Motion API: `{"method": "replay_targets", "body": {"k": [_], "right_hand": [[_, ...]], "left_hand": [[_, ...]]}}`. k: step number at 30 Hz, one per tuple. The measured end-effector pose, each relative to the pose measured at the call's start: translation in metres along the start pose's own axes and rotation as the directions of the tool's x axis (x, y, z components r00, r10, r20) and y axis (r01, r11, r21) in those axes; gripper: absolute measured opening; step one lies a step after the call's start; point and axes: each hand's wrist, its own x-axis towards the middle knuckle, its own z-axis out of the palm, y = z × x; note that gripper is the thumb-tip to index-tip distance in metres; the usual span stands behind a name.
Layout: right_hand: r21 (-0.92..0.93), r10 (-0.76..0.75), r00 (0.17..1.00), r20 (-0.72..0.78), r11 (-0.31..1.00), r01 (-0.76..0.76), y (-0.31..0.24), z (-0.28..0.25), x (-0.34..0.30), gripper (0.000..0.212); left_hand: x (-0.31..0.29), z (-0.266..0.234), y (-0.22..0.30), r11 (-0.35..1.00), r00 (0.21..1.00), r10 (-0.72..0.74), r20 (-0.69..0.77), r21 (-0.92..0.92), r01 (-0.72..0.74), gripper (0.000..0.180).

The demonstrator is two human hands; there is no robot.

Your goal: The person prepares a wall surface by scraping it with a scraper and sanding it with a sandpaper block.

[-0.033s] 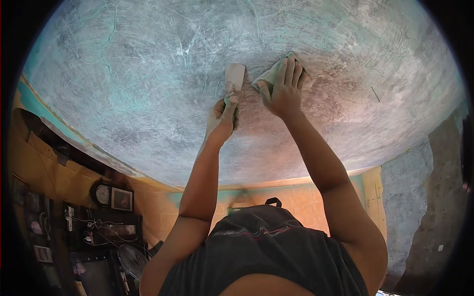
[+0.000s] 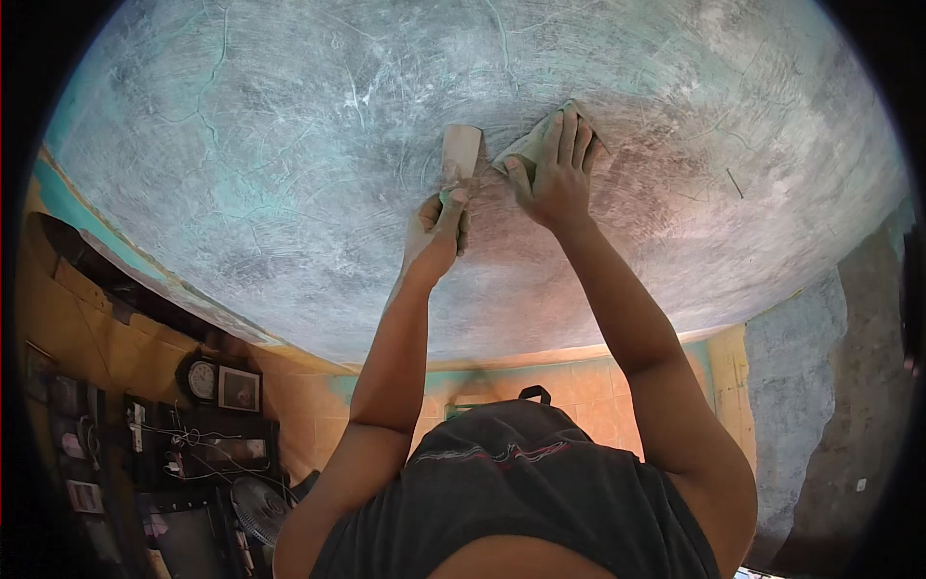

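Note:
My left hand [image 2: 439, 232] is closed round the handle of a putty knife [image 2: 462, 150]. Its flat, dusty blade points away from me, against or close to a mottled blue-grey plaster surface [image 2: 318, 193]. To the right, my right hand [image 2: 559, 179] presses a dusty grey-green sheet of sandpaper [image 2: 524, 150] onto the same plaster, fingers stretched over it and thumb near its left edge. Much of the sheet is hidden beneath the palm. Both hands are coated in pale dust. Curved scratch marks and cracks with turquoise paint run over the plaster around them.
A thin dark nail or stick [image 2: 735, 183] shows on the plaster at right. At lower left are a fan [image 2: 258, 510], a clock [image 2: 202, 379], a framed picture [image 2: 238, 389] and tangled white cables [image 2: 183, 439]. Patchy grey wall [image 2: 796, 376] stands at right.

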Motion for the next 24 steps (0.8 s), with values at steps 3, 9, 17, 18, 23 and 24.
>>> {"method": "replay_targets", "body": {"k": [3,9,17,18,23,24], "right_hand": [[0.035,-0.005,1.0,0.004,0.999,0.005,0.0,0.0,-0.001,0.086],[0.257,0.129,0.99,-0.058,0.96,-0.11,-0.004,-0.004,0.005,0.089],[0.127,0.083,0.996,-0.023,0.989,-0.08,0.007,-0.024,0.014,0.101],[0.068,0.178,0.98,-0.085,0.983,-0.173,0.015,-0.027,0.019,0.103],[0.085,-0.064,0.993,0.104,0.995,0.056,0.012,-0.029,0.006,0.104],[0.077,-0.053,0.993,0.101,0.996,0.046,0.018,-0.031,0.007,0.104]], "left_hand": [[-0.003,-0.002,-0.006,0.991,0.999,-0.04,-0.024,0.128,0.043,0.033],[0.002,0.001,-0.012,0.961,0.999,-0.017,0.04,0.276,0.006,0.037],[0.011,0.02,-0.013,0.912,0.996,-0.051,0.073,0.41,0.017,0.031],[0.012,0.022,-0.015,0.93,0.996,-0.032,0.088,0.368,-0.002,0.032],[0.019,0.033,-0.02,0.887,0.993,-0.023,0.118,0.46,-0.035,0.032],[0.022,0.032,-0.022,0.888,0.992,0.01,0.122,0.455,-0.064,0.031]]}}
